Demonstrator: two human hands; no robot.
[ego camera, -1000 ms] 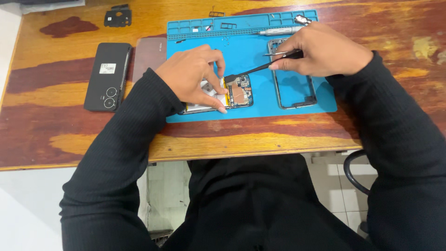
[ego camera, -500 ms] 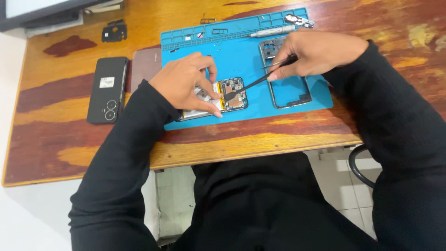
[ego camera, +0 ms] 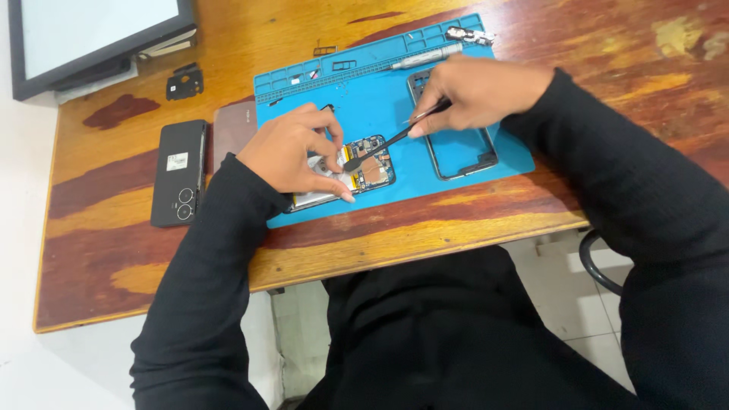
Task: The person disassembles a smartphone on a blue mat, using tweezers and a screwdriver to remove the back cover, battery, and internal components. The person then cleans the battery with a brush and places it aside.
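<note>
An opened phone point(ego camera: 364, 171) with its circuit board and battery showing lies on a blue work mat point(ego camera: 395, 99). My left hand point(ego camera: 292, 148) presses down on the phone's left part, fingers spread over it. My right hand point(ego camera: 474, 91) grips black tweezers point(ego camera: 383, 144) whose tip touches the board near the phone's upper end. A bare phone frame point(ego camera: 463, 163) lies on the mat under my right hand.
A black phone back cover point(ego camera: 178, 173) and a dark red cover point(ego camera: 231, 129) lie left of the mat on the wooden table point(ego camera: 114, 250). A small black part point(ego camera: 184, 81) and a framed screen point(ego camera: 91, 34) sit at the back left. A silver screwdriver point(ego camera: 425, 57) rests in the mat's tray.
The view has shifted, so the table sits lower and further right in the frame. Both hands stay on the opened phone, the tweezers' tip still at the board.
</note>
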